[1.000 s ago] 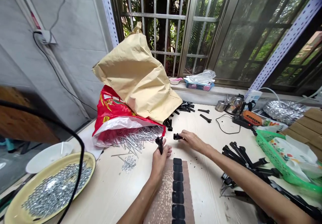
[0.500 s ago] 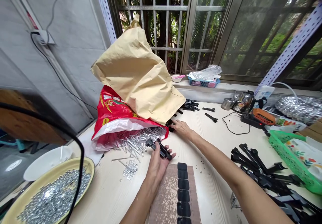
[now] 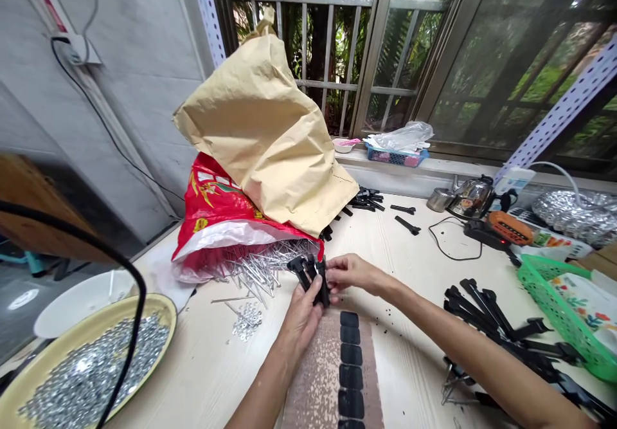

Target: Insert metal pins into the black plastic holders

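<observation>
My left hand (image 3: 301,316) is closed round a small bunch of black plastic pieces (image 3: 308,273), held upright just past the near end of a brown speckled board (image 3: 315,377). My right hand (image 3: 349,273) pinches one black piece against that bunch from the right. A row of black square pads (image 3: 350,371) runs down the board below my hands. Behind the hands, long silver nails (image 3: 263,265) spill from a red bag (image 3: 216,220) that lies under a big brown paper sack (image 3: 270,133).
A yellow tray (image 3: 159,316) of small silver bits and a white dish (image 3: 77,300) sit at the left, crossed by a black cable (image 3: 123,268). More black pieces (image 3: 491,326) pile up at the right by a green basket (image 3: 544,313). A kettle (image 3: 470,200) stands near the window.
My right hand reached out to the foot of the paper sack, then came back with a black piece to the bunch in my left hand, which has grown and tipped upright.
</observation>
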A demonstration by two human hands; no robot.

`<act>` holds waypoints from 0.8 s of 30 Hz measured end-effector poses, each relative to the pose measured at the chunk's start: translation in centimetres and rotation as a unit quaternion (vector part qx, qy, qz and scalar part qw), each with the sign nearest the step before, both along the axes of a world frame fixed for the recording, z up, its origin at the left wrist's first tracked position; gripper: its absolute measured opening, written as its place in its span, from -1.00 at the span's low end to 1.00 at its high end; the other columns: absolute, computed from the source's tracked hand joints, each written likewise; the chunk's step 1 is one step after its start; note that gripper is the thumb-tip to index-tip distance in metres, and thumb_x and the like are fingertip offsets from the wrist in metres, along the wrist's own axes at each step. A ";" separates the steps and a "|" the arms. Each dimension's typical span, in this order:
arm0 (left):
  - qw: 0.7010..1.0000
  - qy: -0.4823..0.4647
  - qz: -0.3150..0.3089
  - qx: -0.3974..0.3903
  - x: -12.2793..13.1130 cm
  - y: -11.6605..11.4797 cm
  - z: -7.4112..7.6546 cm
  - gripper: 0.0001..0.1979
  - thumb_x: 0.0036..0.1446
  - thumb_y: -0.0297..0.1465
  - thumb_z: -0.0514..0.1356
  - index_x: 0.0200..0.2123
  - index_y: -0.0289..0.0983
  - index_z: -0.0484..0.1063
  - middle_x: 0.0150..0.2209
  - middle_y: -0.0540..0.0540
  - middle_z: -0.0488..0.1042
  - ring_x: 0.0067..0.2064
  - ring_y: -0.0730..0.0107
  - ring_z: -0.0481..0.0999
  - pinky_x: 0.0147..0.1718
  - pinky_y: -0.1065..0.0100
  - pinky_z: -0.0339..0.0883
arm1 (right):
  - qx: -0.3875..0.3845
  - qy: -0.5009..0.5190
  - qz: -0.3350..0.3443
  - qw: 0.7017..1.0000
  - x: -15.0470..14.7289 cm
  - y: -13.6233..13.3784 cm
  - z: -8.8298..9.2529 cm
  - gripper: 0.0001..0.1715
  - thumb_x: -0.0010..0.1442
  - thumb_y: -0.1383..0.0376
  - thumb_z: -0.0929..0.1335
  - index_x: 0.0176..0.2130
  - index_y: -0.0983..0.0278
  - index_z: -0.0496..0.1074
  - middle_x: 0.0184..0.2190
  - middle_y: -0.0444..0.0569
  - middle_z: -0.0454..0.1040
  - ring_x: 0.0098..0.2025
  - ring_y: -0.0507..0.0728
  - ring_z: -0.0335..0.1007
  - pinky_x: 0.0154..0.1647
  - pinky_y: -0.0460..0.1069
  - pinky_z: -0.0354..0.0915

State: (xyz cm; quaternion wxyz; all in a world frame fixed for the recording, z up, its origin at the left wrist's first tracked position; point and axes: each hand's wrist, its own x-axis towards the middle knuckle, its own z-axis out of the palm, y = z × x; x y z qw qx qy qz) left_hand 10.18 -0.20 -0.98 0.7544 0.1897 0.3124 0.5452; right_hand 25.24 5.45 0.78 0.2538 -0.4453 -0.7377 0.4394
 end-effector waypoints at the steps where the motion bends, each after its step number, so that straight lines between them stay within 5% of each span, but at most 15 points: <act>1: 1.000 0.005 0.006 -0.008 -0.1 0.1 -0.1 -0.66 -0.10 -0.41 0.38 -0.21 -0.30 0.42 -0.28 -0.11 0.50 -0.35 0.44 0.49 -0.41 0.43 0.39 | 0.038 -0.035 -0.038 0.998 0.4 1.2 0.1 -0.66 0.24 0.18 0.24 -0.12 0.35 0.42 -0.39 -0.04 0.50 -0.44 0.01 0.44 -0.38 -0.07 0.38; 5: 0.998 -0.017 0.013 -0.055 -0.4 0.4 -0.3 -0.79 -0.11 -0.52 0.36 -0.36 -0.34 0.43 -0.38 -0.07 0.47 -0.43 0.53 0.45 -0.45 0.48 0.40 | 0.178 -0.139 -0.203 0.953 1.7 7.2 -0.3 -0.64 0.22 0.34 0.22 0.01 0.34 0.33 -0.06 0.12 0.42 -0.15 0.09 0.40 -0.10 0.02 0.31; 12: 0.996 -0.028 -0.018 -0.077 -0.8 0.2 0.5 -0.77 -0.07 -0.58 0.30 -0.28 -0.36 0.41 -0.20 -0.22 0.52 -0.28 0.27 0.57 -0.39 0.36 0.48 | 0.209 -0.226 -0.216 0.927 -1.5 11.5 -2.7 -0.64 0.14 0.39 0.28 -0.03 0.39 0.31 -0.05 0.17 0.40 -0.02 0.19 0.31 -0.05 0.01 0.22; 18: 1.000 -0.002 -0.012 -0.020 -0.6 -0.2 1.0 -0.84 0.00 -0.47 0.29 -0.34 -0.37 0.38 -0.37 -0.17 0.52 -0.31 0.21 0.58 -0.24 0.23 0.49 | 0.177 -0.298 -0.257 0.902 -2.1 9.1 -2.8 -0.68 0.13 0.48 0.22 -0.09 0.42 0.35 -0.12 0.27 0.44 -0.04 0.25 0.30 -0.11 0.04 0.20; 24: 0.999 0.029 -0.044 -0.005 -0.6 -0.5 1.1 -0.72 -0.06 -0.36 0.36 -0.33 -0.35 0.36 -0.35 -0.13 0.51 -0.28 0.22 0.59 -0.21 0.24 0.47 | 0.126 -0.315 -0.320 0.885 2.9 2.1 -1.6 -0.63 0.04 0.46 0.29 -0.10 0.41 0.39 -0.25 0.21 0.50 -0.06 0.31 0.34 -0.08 0.13 0.19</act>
